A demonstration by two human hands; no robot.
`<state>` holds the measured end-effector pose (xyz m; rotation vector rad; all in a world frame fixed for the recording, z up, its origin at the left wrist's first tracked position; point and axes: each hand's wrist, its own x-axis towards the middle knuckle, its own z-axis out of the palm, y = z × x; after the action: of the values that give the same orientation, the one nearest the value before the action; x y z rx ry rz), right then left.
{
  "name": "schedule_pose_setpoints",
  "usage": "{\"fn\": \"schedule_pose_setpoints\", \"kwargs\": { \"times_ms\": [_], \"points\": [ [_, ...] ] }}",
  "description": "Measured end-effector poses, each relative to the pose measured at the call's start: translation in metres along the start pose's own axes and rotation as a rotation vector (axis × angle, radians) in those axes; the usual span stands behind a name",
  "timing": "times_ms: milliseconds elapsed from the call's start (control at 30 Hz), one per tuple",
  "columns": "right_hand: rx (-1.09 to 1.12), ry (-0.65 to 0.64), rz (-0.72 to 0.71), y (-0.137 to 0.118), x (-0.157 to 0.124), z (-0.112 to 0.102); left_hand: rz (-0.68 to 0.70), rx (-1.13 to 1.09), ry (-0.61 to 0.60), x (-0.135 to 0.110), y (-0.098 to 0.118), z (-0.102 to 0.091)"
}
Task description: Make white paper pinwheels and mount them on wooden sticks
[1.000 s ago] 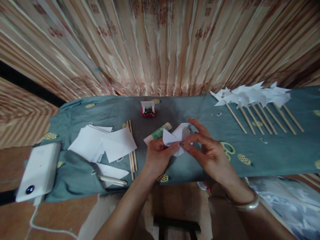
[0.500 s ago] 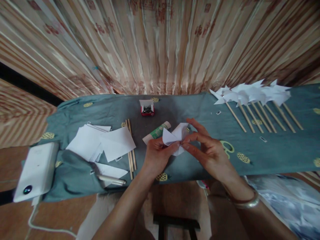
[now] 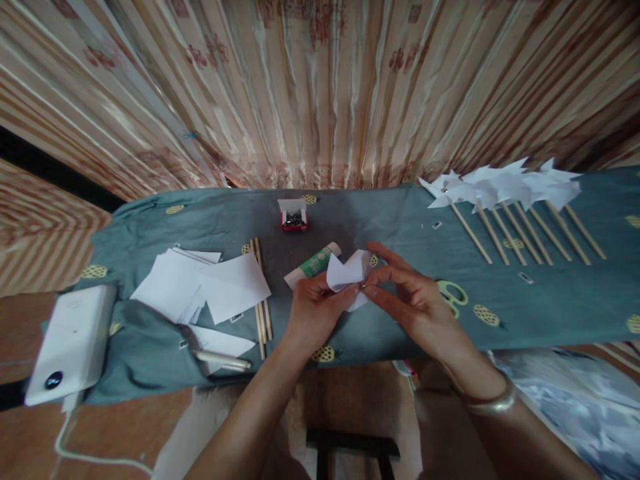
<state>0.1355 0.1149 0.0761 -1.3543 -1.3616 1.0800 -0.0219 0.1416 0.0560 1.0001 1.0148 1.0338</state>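
My left hand (image 3: 320, 307) pinches a folded white paper pinwheel (image 3: 349, 270) between thumb and fingers, its corners curled inward. At the pinwheel's centre, my right hand (image 3: 407, 300) closes thumb and forefinger on a small shiny thumbtack (image 3: 363, 287), mostly hidden by the fingertips. The other right fingers are spread behind the paper. Just beyond my left hand lies a green and white glue stick (image 3: 315, 261). Farther back stands a small open red box (image 3: 295, 223) of metallic tacks. Green-handled scissors (image 3: 453, 297) lie to the right of my right hand, partly covered by it.
At the right, several finished pinwheels (image 3: 505, 187) on wooden sticks lie in a row. White paper sheets (image 3: 235, 287), loose wooden sticks (image 3: 261, 307) and a white power bank (image 3: 75, 343) with a cable are at the left. A striped curtain (image 3: 320, 93) hangs behind the table.
The pinwheel has tilted slightly, and its upper flaps sit a little lower. My right forefinger has dipped slightly; both hands stay at the paper's centre.
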Motion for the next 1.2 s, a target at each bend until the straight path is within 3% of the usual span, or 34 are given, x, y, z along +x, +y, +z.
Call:
{"fn": "schedule_pose_setpoints", "kwargs": {
  "times_ms": [500,733,933,1200],
  "points": [
    [0.111,0.022,0.121,0.002,0.003,0.003,-0.022,0.028,-0.050,-0.001,0.003,-0.001],
    [0.210,0.175,0.143,0.013,0.004,0.005,-0.059,-0.007,-0.058,-0.002,0.004,-0.001],
    [0.491,0.003,0.299,0.006,0.004,0.003,-0.099,-0.021,-0.093,-0.003,0.000,-0.002],
    [0.586,-0.008,0.343,0.001,0.004,0.003,-0.159,-0.068,-0.108,-0.004,0.001,0.000]
  ]
}}
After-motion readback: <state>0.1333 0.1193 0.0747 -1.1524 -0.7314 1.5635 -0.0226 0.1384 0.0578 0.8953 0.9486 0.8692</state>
